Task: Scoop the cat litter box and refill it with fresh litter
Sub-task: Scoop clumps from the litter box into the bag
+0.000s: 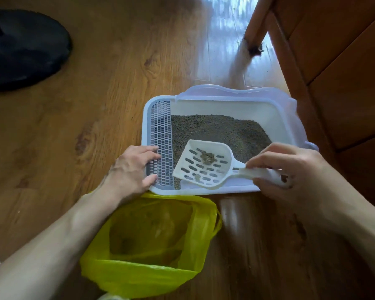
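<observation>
A white litter box (225, 108) with a pale lilac rim sits on the wooden floor, holding grey-brown litter (217, 128). A grey grid step (160, 135) runs along its left side. My left hand (131, 169) holds the box's left edge, fingers on the grid and thumb at the near rim. My right hand (290, 172) grips the handle of a white slotted scoop (204, 163). The scoop hangs over the near part of the box with two clumps (207, 157) on it.
A yellow-green plastic bag (152, 245) lies open on the floor just in front of the box, some waste inside. A dark round object (24, 48) is at the far left. Wooden furniture (333, 61) and its leg stand close on the right.
</observation>
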The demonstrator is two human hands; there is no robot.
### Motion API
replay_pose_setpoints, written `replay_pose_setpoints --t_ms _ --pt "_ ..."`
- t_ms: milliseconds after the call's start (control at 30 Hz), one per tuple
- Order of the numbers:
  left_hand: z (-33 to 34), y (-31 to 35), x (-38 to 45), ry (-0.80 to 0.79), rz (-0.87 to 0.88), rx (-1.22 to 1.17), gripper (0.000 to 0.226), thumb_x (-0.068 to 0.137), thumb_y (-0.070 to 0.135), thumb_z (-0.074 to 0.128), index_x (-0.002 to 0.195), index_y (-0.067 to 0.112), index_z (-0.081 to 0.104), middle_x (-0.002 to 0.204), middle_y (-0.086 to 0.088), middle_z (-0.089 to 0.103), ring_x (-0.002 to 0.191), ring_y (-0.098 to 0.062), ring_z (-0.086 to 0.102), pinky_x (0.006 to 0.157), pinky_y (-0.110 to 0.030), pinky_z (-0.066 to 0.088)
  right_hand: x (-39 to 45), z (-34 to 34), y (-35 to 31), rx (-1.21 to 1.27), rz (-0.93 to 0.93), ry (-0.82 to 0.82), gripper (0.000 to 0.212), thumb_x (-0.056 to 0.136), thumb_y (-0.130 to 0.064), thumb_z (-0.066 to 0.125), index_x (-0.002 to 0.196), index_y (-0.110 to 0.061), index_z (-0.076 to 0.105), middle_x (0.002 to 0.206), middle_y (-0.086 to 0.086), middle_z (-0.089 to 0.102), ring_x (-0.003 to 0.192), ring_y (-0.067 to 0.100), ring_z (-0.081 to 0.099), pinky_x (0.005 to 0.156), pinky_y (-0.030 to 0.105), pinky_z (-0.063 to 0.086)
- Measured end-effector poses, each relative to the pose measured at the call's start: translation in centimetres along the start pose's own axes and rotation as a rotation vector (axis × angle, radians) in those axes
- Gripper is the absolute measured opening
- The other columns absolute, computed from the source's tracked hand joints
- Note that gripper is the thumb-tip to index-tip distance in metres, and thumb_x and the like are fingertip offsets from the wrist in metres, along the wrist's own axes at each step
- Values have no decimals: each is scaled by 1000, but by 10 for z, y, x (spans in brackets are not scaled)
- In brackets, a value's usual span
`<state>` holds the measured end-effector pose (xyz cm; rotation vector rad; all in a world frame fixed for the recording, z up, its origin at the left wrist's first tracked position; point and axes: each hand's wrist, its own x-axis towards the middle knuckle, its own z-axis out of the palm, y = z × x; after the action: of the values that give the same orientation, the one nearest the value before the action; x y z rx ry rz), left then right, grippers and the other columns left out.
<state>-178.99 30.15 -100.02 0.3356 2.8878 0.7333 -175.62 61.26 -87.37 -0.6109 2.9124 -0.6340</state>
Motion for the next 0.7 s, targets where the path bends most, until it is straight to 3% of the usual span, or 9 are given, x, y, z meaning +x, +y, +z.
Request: replay_pose_setpoints --t_ms 67,133,200,267,400,700 --pt "1 0 -1 10 -6 -19 51 78 19 80 126 14 64 142 1 55 130 -20 46 112 -41 37 -1 -4 -10 23 -52 -24 18 79 -21 74 93 -33 73 92 -12 65 77 8 66 84 4 29" --pt "2 -1 -2 18 -5 -24 50 79 19 79 127 14 64 143 1 54 130 -20 46 112 -38 35 -2 -4 -21 75 -103 -98 16 79 -29 69 93 -35 72 92 -12 64 74 8 64 76 13 42" --pt "2 -2 -3 20 -2 -23 49 80 20 78 127 15 63 143 2 54 130 -19 45 110 -33 32 -2 -2 -31 73 -155 -162 16 80 -35 64 94 -36 72 90 -13 63 72 6 61 64 19 45" --pt "3 -2 -3 16 -8 -30 49 80 19 78 127 14 63 143 2 53 131 -19 45 110 -31 30 -3 3 -38 -22 -203 -195 16 78 -33 64 92 -37 71 88 -16 61 67 3 58 58 18 43" --pt "5 -1 -3 33 -17 -55 48 79 14 78 125 11 65 142 -1 55 130 -23 47 111 -32 31 -4 21 -51 -266 -258 -226 16 68 -29 62 81 -38 68 78 -13 59 59 15 62 42 31 46" --pt "6 1 -5 33 -37 -57 49 81 16 76 129 14 63 144 1 52 133 -19 43 114 -36 33 -4 35 -60 -388 -272 -283 29 55 -17 73 77 -33 61 77 -12 56 68 16 61 44 33 45"
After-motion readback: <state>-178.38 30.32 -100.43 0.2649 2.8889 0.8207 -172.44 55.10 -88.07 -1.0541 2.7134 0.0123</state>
